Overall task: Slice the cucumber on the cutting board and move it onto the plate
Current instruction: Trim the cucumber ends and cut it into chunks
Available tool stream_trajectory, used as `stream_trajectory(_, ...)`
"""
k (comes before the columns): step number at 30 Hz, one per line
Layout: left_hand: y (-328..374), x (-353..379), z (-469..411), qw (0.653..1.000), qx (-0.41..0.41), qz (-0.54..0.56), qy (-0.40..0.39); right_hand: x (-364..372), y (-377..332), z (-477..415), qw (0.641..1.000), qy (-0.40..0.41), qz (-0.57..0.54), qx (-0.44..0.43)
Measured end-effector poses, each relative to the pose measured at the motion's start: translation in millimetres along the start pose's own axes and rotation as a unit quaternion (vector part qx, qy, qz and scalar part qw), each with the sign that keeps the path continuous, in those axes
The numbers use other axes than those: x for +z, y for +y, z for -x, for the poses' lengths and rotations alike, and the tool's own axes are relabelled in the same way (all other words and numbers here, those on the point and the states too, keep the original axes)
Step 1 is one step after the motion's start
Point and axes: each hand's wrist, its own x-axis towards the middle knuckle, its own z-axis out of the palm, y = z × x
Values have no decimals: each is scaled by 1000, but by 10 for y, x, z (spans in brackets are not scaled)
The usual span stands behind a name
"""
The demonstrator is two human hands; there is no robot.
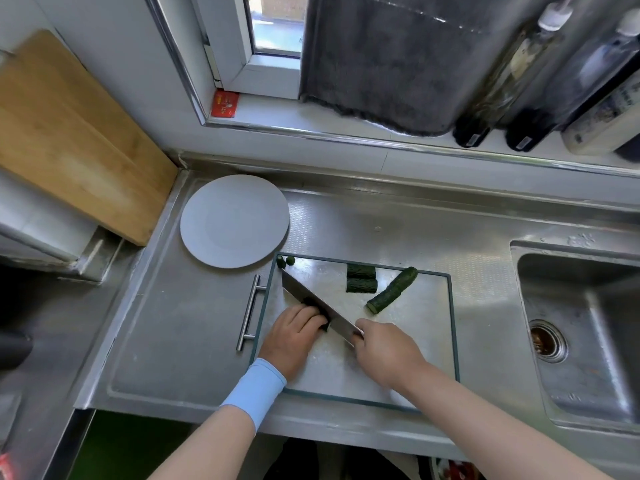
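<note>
A steel cutting board (pixel 408 341) with a dark rim lies on the steel counter. My left hand (pixel 294 336) holds a dark green cucumber piece (pixel 320 317) down on the board, mostly hidden under its fingers. My right hand (pixel 384 351) grips the handle of a knife (pixel 311 299), whose blade lies across that piece. Two short cucumber pieces (pixel 361 278) lie side by side at the board's far edge, and a longer cucumber piece (pixel 393 289) lies to their right. Two small cucumber ends (pixel 285 260) sit at the far left corner. A bare white plate (pixel 234 221) stands just beyond.
A sink (pixel 581 323) with a drain opens on the right. A wooden board (pixel 69 133) leans against the wall at the left. Bottles (pixel 540 81) and a dark towel (pixel 388 57) stand on the window sill. A metal bar handle (pixel 250 311) lies left of the cutting board.
</note>
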Motion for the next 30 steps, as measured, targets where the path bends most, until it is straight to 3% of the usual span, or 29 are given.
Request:
stream_trajectory(6,-13,-126,-119,997,36,-25,-59,-260,-91,-46,995,7,-98,-7)
stream_trajectory(11,-100,-202,-264,987,58,-40,-143,-453,-68,-83,994,52,-93,-18)
stream_trajectory(18,-343,-393,-460,979,-49,-39,-196,-508,56,-120,989,144,17,-28)
stream_trajectory(20,-347,-496,-534,981,-121,-12,-151,-503,108,-122,984,162,57,-45)
stream_trajectory(23,-429,-802,-684,964,-263,18,25,-519,197,-123,972,178,128,-83)
stream_trajectory(25,-515,-972,-814,967,-248,0,61,-544,222,-125,962,174,180,-112)
stream_trajectory(27,-531,-1048,-995,972,-229,42,-35,-550,219,-126,949,166,222,-147)
stream_trajectory(30,-325,-1053,-1268,930,-228,116,-264,-552,148,-141,920,183,271,-216)
